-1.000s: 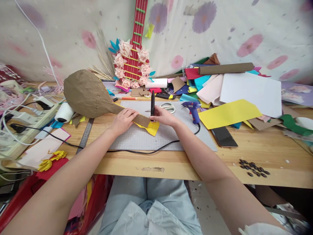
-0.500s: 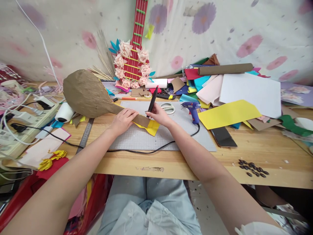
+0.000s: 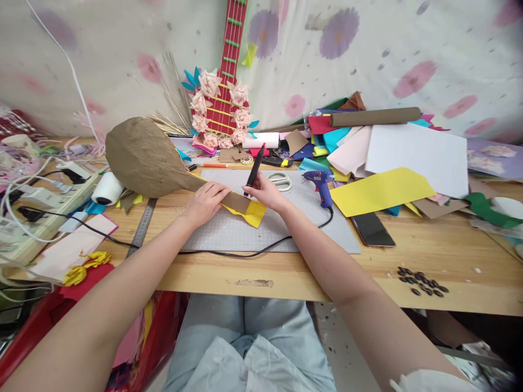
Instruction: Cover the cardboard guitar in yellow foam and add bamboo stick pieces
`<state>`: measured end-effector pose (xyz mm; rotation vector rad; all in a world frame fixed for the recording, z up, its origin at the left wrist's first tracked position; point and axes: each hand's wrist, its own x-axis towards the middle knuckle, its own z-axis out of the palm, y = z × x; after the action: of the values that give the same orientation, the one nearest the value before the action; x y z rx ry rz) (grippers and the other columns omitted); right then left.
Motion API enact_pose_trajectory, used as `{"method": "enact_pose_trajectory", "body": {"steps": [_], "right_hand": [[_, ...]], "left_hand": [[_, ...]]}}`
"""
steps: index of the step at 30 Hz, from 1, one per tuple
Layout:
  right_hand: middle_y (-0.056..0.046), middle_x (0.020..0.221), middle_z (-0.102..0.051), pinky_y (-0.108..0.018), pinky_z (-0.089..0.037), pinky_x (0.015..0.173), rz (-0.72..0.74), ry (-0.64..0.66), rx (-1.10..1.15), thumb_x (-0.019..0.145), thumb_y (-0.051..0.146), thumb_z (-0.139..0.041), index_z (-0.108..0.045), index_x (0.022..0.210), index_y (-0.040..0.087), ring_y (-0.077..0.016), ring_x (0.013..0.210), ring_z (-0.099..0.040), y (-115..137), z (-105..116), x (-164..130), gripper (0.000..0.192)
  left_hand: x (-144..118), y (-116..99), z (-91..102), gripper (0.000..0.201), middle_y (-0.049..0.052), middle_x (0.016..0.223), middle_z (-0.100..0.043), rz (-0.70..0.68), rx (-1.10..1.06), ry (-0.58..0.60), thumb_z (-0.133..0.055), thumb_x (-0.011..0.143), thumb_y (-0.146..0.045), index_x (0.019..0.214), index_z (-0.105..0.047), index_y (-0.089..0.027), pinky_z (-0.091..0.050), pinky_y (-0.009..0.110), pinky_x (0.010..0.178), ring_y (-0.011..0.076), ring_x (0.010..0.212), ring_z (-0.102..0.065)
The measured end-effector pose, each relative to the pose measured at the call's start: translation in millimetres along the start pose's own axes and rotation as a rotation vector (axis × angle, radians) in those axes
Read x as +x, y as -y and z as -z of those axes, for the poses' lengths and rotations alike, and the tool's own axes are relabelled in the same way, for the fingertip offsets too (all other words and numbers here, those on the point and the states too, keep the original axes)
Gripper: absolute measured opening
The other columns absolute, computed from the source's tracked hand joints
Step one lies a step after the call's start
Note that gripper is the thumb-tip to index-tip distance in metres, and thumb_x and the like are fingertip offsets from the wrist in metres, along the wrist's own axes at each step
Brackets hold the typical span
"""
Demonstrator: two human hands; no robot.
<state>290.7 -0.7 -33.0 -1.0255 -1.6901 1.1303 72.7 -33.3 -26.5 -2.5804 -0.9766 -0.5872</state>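
While left hand (image 3: 205,201) flat on brown neck (image 3: 229,199), right hand (image 3: 267,194) gripping, seemingly, black cutter (image 3: 254,169).

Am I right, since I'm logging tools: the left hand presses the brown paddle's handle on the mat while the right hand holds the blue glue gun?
Not quite. The head view shows the right hand holding a black pen; the blue glue gun stands untouched on the mat. The left hand does press the paddle.
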Motion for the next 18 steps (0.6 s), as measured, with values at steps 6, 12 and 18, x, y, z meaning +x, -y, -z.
{"method": "enact_pose_trajectory", "body": {"steps": [6,12,18], "right_hand": [[-0.004,0.095,-0.060,-0.039,-0.051,0.082,0.017,0.075,0.011,0.071,0.026,-0.061,-0.046,0.100,0.020,-0.0177,0.088,-0.059,-2,3,0,0.034],[-0.003,0.093,-0.059,-0.039,-0.053,0.077,-0.001,0.132,0.036,0.069,0.028,-0.064,-0.047,0.100,0.021,-0.0174,0.083,-0.060,3,17,-6,0.037],[-0.002,0.092,-0.059,-0.036,-0.053,0.077,0.035,0.061,0.069,0.071,0.028,-0.061,-0.044,0.098,0.023,-0.0170,0.085,-0.059,1,5,-1,0.033]], "left_hand": [[1,-1,2.0,0.042,0.012,0.112,-0.058,0.022,-0.009,0.013,-0.049,0.078,-0.013,0.120,-0.053,-0.016,-0.040,0.044,0.098,0.0249,0.107,-0.049],[1,-1,1.1,0.042,0.012,0.112,-0.058,0.029,-0.001,0.014,-0.049,0.078,-0.013,0.119,-0.054,-0.017,-0.040,0.044,0.098,0.0252,0.107,-0.050],[1,-1,-0.3,0.045,0.012,0.114,-0.057,0.036,-0.024,0.027,-0.049,0.078,-0.013,0.123,-0.051,-0.018,-0.039,0.046,0.099,0.0258,0.110,-0.049]]}}
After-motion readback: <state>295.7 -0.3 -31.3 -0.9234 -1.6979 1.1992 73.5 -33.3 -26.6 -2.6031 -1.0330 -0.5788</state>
